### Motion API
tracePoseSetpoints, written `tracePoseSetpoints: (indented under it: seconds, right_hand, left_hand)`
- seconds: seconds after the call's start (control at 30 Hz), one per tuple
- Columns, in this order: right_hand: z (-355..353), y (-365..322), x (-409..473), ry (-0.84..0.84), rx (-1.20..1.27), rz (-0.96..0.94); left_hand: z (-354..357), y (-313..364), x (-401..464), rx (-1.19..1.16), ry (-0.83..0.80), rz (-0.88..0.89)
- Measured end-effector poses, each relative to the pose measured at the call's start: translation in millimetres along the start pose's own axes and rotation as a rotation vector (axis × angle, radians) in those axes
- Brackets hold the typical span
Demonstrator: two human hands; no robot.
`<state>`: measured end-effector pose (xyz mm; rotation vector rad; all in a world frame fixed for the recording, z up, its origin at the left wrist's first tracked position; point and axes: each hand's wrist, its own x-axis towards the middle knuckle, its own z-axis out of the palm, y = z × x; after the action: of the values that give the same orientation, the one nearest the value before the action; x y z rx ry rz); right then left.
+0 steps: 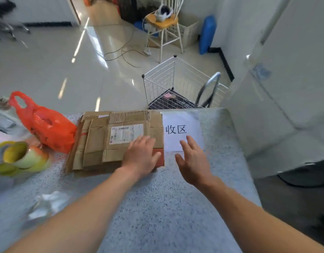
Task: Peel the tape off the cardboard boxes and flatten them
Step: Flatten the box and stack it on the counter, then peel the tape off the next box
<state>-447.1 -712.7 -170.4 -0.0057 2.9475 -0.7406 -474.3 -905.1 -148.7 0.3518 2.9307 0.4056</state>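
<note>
A stack of flattened brown cardboard boxes [102, 141] lies on the speckled grey table [157, 198] at its far side. The top piece carries a white shipping label [124, 133]. My left hand [142, 156] rests flat on the stack's near right corner, fingers straight. My right hand [193, 161] hovers open just right of the stack, over the table and the near edge of a white paper sign [183, 132]. It holds nothing.
An orange plastic bag [46, 125] sits left of the stack. A green and yellow vase-like object [20, 157] lies at the left edge. Crumpled clear tape [48, 203] lies on the near left. Beyond the table stands a white wire basket [175, 86].
</note>
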Motion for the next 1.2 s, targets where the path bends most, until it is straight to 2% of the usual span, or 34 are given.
tracePoseSetpoints:
  seconds: [0.27, 0.43, 0.6, 0.8, 1.03, 1.2]
  right_hand:
    - [-129, 160, -169, 0.206, -0.097, 0.18]
    - [-200, 259, -286, 0.362, -0.189, 0.425]
    - [-252, 327, -386, 0.515, -0.172, 0.661]
    - [-283, 381, -475, 0.616, -0.156, 0.885]
    - [-311, 443, -529, 0.602, -0.202, 1.109]
    - [-338, 484, -548, 0.623, -0.225, 1.244]
  left_hand:
    - [17, 239, -47, 0.031, 0.008, 0.36]
    - [39, 397, -84, 0.044, 0.017, 0.624]
    - [59, 526, -119, 0.045, -0.014, 0.894]
    - [97, 637, -150, 0.096, -0.097, 1.089]
    - [135, 741, -154, 0.097, -0.172, 1.277]
    - [153, 814, -144, 0.094, -0.134, 1.423]
